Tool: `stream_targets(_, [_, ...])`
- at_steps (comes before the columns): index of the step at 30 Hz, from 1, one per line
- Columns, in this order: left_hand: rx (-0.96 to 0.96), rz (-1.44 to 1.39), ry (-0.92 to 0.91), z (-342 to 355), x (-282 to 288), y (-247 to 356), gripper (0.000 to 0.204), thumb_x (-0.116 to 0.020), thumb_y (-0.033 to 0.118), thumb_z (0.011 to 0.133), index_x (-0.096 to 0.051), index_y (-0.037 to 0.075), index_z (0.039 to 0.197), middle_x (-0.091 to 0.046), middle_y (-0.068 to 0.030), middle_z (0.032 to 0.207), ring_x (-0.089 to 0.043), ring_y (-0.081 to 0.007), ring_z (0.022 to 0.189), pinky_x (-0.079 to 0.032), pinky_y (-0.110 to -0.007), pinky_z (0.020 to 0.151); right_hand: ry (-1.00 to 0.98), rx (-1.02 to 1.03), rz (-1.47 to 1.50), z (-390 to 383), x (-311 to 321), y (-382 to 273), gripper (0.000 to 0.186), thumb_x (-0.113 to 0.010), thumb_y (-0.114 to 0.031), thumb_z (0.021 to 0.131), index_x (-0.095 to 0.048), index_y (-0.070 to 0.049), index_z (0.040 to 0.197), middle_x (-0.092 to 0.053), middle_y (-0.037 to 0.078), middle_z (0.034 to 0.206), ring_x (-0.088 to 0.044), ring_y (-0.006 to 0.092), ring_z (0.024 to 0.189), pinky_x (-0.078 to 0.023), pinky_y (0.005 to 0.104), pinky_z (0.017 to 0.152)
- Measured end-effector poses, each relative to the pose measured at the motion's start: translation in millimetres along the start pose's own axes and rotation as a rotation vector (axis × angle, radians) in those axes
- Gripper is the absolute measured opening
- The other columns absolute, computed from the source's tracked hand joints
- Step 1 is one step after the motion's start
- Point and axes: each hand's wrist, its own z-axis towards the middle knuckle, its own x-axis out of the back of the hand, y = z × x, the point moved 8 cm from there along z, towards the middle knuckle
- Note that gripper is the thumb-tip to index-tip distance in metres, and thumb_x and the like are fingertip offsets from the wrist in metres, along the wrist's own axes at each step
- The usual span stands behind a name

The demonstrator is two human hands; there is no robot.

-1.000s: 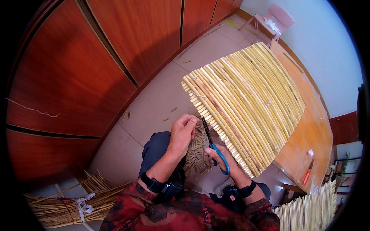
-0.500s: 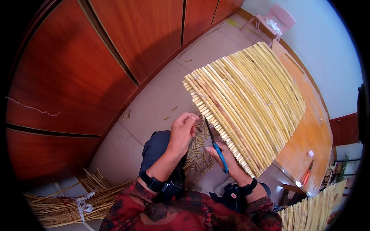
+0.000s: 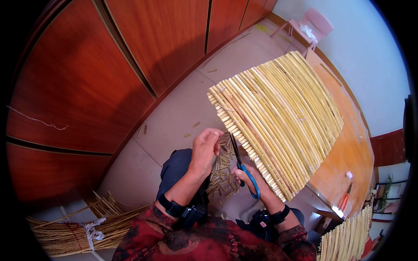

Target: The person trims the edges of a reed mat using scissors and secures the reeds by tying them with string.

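Observation:
A mat of straight yellow reed stalks (image 3: 278, 122), bound with thin thread, lies over the edge of a wooden table, its near-left edge showing cut stalk ends. At that edge my right hand (image 3: 246, 176) grips scissors (image 3: 250, 180) with blue handles and dark blades; the blades point up along the stalk ends. My left hand (image 3: 205, 150) is closed in a pinch beside the blade tips, close to the mat's left corner. What its fingertips hold, if anything, is too small to make out.
Short cut reed pieces (image 3: 222, 174) litter the floor below my hands. A tied reed bundle (image 3: 61, 235) lies at lower left, and another reed mat (image 3: 344, 239) at lower right. The wooden table (image 3: 335, 174) carries an orange-handled tool (image 3: 345, 202). Red-brown cabinets (image 3: 78, 87) line the left.
The scissors' blue handles have spread apart and the right thumb has shifted with them. The mat has moved slightly. My left hand stays nearly in place.

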Motion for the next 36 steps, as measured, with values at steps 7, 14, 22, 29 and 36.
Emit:
stream_targets(7, [0.023, 0.006, -0.013, 0, -1, -3, 0.013, -0.046, 0.012, 0.081, -0.052, 0.001, 0.083, -0.046, 0.0010, 0.065, -0.043, -0.0048, 0.052, -0.035, -0.018, 0.045, -0.035, -0.027, 0.038, 9, -3, 2, 0.039, -0.050, -0.041, 0.078, -0.052, -0.002, 0.080, -0.046, 0.000, 0.063, -0.045, 0.0080, 0.058, -0.037, 0.0197, 0.052])
stream_targets(14, [0.023, 0.047, -0.016, 0, -1, 0, 0.013, -0.046, 0.012, 0.081, -0.053, 0.001, 0.083, -0.046, 0.0014, 0.065, -0.043, -0.0042, 0.053, -0.035, -0.017, 0.045, 0.017, -0.078, 0.105, 8, -2, 4, 0.034, -0.054, -0.039, 0.076, -0.052, -0.004, 0.075, -0.044, -0.002, 0.060, -0.042, 0.0064, 0.053, -0.034, 0.0193, 0.048])
stream_targets(22, [0.027, 0.037, -0.024, 0, -2, -3, 0.013, -0.046, 0.012, 0.081, -0.053, 0.001, 0.083, -0.045, 0.0024, 0.064, -0.042, -0.0034, 0.053, -0.035, -0.017, 0.045, 0.052, -0.104, 0.100, 4, -3, -7, 0.025, -0.058, -0.029, 0.076, -0.052, -0.005, 0.072, -0.040, -0.004, 0.056, -0.038, 0.0051, 0.051, -0.032, 0.0193, 0.046])
stream_targets(29, [0.024, 0.035, -0.046, 0, -5, -2, 0.013, -0.044, 0.011, 0.082, -0.053, 0.001, 0.083, -0.044, 0.0018, 0.064, -0.042, -0.0040, 0.053, -0.035, -0.017, 0.045, 0.080, 0.130, -0.113, 3, -7, -13, 0.020, -0.060, -0.022, 0.075, -0.049, -0.006, 0.070, -0.042, -0.003, 0.054, -0.040, 0.0051, 0.048, -0.031, 0.0186, 0.043])
stream_targets(36, [0.020, -0.050, 0.092, 0, 12, -2, 0.014, -0.043, 0.010, 0.081, -0.052, 0.001, 0.088, -0.045, 0.0001, 0.066, -0.044, -0.0059, 0.056, -0.036, -0.019, 0.047, 0.036, 0.068, -0.146, 1, -5, -14, 0.027, -0.055, -0.031, 0.077, -0.050, -0.004, 0.074, -0.043, -0.002, 0.056, -0.041, 0.0060, 0.051, -0.034, 0.0190, 0.047])
